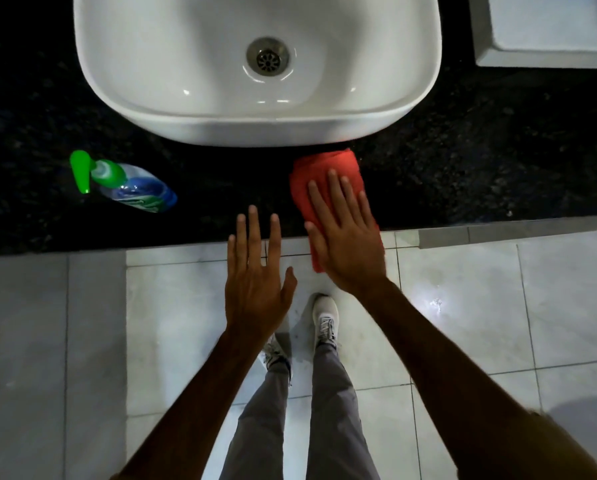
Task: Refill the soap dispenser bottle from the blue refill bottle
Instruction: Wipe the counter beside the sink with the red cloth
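A clear soap dispenser bottle (136, 187) with a green pump head and a blue and green label stands on the black stone counter (47, 209), left of the basin. My left hand (255, 271) hovers flat with fingers spread over the counter's front edge, holding nothing. My right hand (345, 237) lies flat, fingers apart, pressed on a red cloth (325, 164) that rests on the counter and hangs over its front edge. No blue refill bottle is in view.
A white basin (200, 129) with a metal drain sits on the counter above my hands. A white box-like fixture (532, 58) is at the top right. Below the counter edge are pale floor tiles (463, 299), my legs and white shoes.
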`<state>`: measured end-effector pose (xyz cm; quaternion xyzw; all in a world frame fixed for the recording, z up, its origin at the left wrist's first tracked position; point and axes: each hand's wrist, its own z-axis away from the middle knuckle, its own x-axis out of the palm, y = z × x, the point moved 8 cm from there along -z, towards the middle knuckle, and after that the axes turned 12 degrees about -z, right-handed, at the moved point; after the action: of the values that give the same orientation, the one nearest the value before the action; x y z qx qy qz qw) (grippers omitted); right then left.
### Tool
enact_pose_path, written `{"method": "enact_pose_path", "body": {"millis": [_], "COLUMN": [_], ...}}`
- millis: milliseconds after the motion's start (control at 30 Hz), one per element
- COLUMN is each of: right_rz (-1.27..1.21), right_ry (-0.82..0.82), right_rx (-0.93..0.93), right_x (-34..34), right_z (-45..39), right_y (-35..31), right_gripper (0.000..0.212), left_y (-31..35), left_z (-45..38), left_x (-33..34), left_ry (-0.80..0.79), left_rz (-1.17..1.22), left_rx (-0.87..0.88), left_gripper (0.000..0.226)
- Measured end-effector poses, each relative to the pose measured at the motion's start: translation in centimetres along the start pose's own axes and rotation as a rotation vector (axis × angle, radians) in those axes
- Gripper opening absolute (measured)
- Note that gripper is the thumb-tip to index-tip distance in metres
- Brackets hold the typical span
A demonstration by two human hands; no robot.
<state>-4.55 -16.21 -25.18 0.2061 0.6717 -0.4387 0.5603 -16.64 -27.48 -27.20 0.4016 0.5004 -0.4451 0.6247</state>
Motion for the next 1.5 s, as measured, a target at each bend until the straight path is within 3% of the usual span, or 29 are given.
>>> {"method": "enact_pose_path", "body": {"millis": [67, 167, 233, 300, 433, 500, 600, 667, 733, 833, 967, 1033, 1133, 1200, 1267, 1400, 1500], "right_rz": [0.001, 0.012, 0.001, -0.028, -0.037, -0.017, 0.016, 0.013, -0.024, -0.044, -0.018, -0.042, -0.086, -0.112, -0.132, -0.067, -0.074], "right_ry": [0.005, 0.185, 0.276, 0.216, -0.009, -0.041, 0.056, 0.122, 0.099, -0.016, -0.086, -0.075, 0.079, 0.142, 0.067, -0.123, -0.112], "right_rx": [0.049, 0.41, 0.554, 0.469, 0.029, 0.041, 0.371, 0.515, 0.457, 0.2, -0.055, 0.025, 0.379, 0.492, 0.358, -0.197, -0.176], "right_x": [-0.6, -2.9, -3.2, -1.9, 1.8, 1.9, -0.3, -1.1, -0.1, 2.1, 3.2, 3.2, 2.0, 1.7, 2.9, 5.0, 4.0], "right_z": [2.0, 1.5, -0.6, -3.0, -1.7, 0.5, 2.0, 0.6, -2.4, -4.8, -1.7, -0.3, -1.6, -3.7, -5.8, -4.4, -1.6], "right_y": [2.1, 4.1, 2.1, -1.5, -6.1, -4.2, -0.4, -1.4, -5.3, -10.5, -10.2, -8.6, -8.3, -10.6, -14.0, -16.5, -11.9], "right_gripper": [0.061, 0.06, 0.061, 0.063, 0.063, 0.064, 0.064, 0.065, 0.065, 0.065, 0.064, 0.063, 0.063, 0.064, 0.064, 0.062, 0.062], "left_y": [-1.0, -0.9, -0.4, -0.5, -3.4, -4.1, -3.1, -2.6, -3.7, -6.2, -6.8, -8.0, -9.0, -9.1, -9.4, -11.1, -11.4], "left_z": [0.9, 0.5, -0.2, -0.5, 1.4, 2.6, 2.8, 2.4, 2.2, 2.6, 3.7, 4.3, 4.3, 3.9, 4.1, 5.4, 6.1], "left_x": [0.1, -0.3, -0.8, -1.1, -0.5, 0.0, 0.2, -0.1, -0.7, -1.1, 0.1, 0.5, 0.0, -0.7, -1.2, -0.9, -0.3], "left_ry": [-0.013, -0.026, -0.024, -0.01, 0.025, 0.028, 0.011, -0.004, 0.015, 0.042, 0.01, -0.017, -0.032, -0.001, 0.037, 0.072, 0.031], "left_rz": [0.007, -0.01, -0.029, -0.039, -0.021, -0.021, -0.005, -0.006, -0.019, -0.022, -0.016, -0.036, -0.04, -0.021, 0.032, 0.104, 0.015], "left_rx": [-0.006, 0.025, 0.022, 0.01, -0.09, -0.081, -0.016, 0.009, -0.022, -0.115, -0.08, -0.097, -0.094, -0.097, -0.153, -0.259, -0.249], "left_gripper": [0.085, 0.089, 0.092, 0.091, 0.086, 0.087, 0.088, 0.089, 0.088, 0.087, 0.084, 0.087, 0.09, 0.09, 0.089, 0.086, 0.086]}}
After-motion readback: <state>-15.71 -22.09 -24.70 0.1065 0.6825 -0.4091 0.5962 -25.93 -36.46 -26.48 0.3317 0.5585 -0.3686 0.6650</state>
